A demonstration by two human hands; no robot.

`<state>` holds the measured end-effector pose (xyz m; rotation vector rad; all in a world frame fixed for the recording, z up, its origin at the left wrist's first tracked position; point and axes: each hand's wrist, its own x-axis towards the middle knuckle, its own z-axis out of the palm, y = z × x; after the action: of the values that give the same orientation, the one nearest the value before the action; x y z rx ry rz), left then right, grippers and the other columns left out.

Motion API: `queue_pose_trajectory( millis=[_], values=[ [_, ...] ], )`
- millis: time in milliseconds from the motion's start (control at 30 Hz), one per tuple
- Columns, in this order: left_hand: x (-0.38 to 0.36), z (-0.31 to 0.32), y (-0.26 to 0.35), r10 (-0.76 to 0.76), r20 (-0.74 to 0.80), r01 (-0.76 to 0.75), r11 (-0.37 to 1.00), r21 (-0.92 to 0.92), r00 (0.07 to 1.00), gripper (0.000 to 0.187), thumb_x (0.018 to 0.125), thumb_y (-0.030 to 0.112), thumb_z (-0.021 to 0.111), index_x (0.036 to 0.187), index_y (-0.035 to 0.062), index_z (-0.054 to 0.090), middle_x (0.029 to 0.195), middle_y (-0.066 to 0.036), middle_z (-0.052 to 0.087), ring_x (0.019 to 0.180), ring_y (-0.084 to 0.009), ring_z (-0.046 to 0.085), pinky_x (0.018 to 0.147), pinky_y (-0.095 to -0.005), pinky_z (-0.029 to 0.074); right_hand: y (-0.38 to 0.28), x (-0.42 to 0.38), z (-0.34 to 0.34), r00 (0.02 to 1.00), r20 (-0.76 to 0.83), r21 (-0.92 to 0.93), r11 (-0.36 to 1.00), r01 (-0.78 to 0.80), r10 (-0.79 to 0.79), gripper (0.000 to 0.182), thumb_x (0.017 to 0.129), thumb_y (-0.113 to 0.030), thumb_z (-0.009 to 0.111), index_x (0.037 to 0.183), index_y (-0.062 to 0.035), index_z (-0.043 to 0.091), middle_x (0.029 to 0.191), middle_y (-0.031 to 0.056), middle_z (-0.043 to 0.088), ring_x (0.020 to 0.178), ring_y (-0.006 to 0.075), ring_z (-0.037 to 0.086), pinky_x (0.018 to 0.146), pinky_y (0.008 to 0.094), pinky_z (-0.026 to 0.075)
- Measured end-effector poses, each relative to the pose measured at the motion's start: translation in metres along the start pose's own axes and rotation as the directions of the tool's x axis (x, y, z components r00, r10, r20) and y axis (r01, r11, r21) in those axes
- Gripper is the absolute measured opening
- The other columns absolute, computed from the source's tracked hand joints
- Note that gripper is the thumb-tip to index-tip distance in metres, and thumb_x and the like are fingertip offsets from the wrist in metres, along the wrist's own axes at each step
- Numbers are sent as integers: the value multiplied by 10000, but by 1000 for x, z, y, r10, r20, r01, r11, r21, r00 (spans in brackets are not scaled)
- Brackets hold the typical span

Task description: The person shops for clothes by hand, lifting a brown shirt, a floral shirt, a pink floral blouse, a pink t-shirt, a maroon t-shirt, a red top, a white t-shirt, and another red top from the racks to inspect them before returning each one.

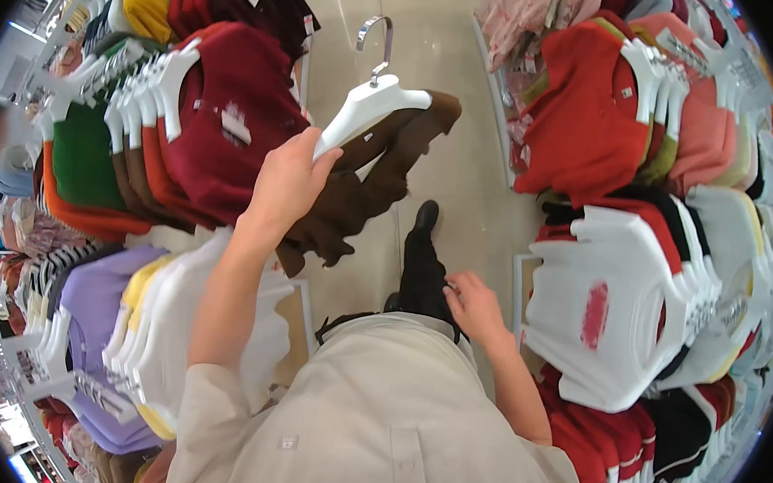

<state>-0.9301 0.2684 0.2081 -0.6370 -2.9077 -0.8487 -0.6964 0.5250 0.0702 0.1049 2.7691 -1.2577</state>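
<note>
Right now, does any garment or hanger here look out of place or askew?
Yes. The brown garment hangs crookedly, slipped off one end of the white hanger held by the left hand. The racked clothes look orderly.

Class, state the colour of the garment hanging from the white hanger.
Brown garment, on the hanger in the left hand; head view.

maroon tops (233, 120) left rack | white shirts (613, 305) right rack | tiled floor (420, 44)
</note>
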Motion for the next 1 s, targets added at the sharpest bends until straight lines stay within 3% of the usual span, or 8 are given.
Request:
queue_pose_trajectory(
  millis=[200, 400, 467, 600, 667, 767, 867, 1000],
  values=[
    [120, 13, -25, -85, -13, 85, 996, 5, 996, 217, 937, 215, 639, 994, 8, 610, 812, -217, 640, 752, -398, 617, 695, -432, 474, 76, 104, -18, 987, 156, -114, 993, -27, 44, 223, 909, -186, 637, 1061, -22, 644, 978, 163, 666, 845, 337, 668, 757, 421, 535],
    [252, 0, -65, -170, -40, 170, 985, -13, 985, 269, 923, 238, 658, 931, -25, 599, 729, -181, 584, 654, -256, 543, 655, -367, 454, 109, 223, -94, 968, 156, -116, 977, -180, 197, 262, 901, -199, 641, 1093, -21, 646, 1046, 184, 669, 925, 352, 663, 810, 436, 528],
    [294, -9, -89, -115, -117, 117, 993, 8, 986, 318, 911, 275, 667, 909, -33, 587, 756, -248, 607, 707, -397, 602, 657, -431, 468, 110, 255, -112, 964, 144, -133, 970, -204, 223, 267, 895, -197, 645, 1094, -18, 645, 1054, 193, 667, 951, 360, 658, 823, 445, 525],
    [375, -36, -144, -157, -226, 166, 986, 23, 961, 363, 908, 317, 671, 914, -43, 621, 734, -222, 606, 665, -335, 577, 651, -402, 459, 117, 305, -141, 976, 114, -181, 970, -163, 186, 264, 890, -195, 644, 1089, -21, 639, 1032, 193, 668, 929, 365, 659, 802, 452, 526],
    [409, -52, -169, -209, -241, 213, 977, -12, 948, 366, 909, 324, 664, 923, -40, 632, 748, -223, 623, 682, -337, 593, 663, -404, 462, 122, 319, -147, 976, 112, -180, 970, -165, 187, 265, 892, -201, 641, 1090, -24, 637, 1024, 192, 669, 924, 367, 657, 800, 457, 525],
    [452, -80, -204, -190, -302, 234, 965, 119, 934, 411, 913, 381, 639, 934, -29, 646, 787, -225, 650, 736, -364, 631, 699, -425, 470, 134, 329, -141, 967, 111, -231, 952, -201, 231, 279, 908, -208, 631, 1097, -3, 631, 1017, 190, 672, 879, 339, 669, 793, 421, 531],
    [490, -105, -234, -288, -326, 355, 919, 169, 900, 477, 905, 429, 630, 895, -48, 641, 837, -253, 657, 809, -382, 641, 743, -438, 472, 131, 337, -130, 947, 120, -214, 939, -269, 298, 281, 903, -216, 633, 1090, -7, 635, 1002, 186, 675, 874, 339, 669, 790, 424, 530],
    [532, -127, -300, -336, -355, 394, 913, 105, 873, 512, 898, 456, 626, 912, -55, 662, 892, -271, 667, 861, -408, 637, 779, -444, 473, 120, 360, -112, 920, 151, -200, 923, -329, 361, 286, 904, -230, 631, 1097, -19, 641, 1007, 188, 680, 896, 354, 664, 803, 436, 526]
  ],
)
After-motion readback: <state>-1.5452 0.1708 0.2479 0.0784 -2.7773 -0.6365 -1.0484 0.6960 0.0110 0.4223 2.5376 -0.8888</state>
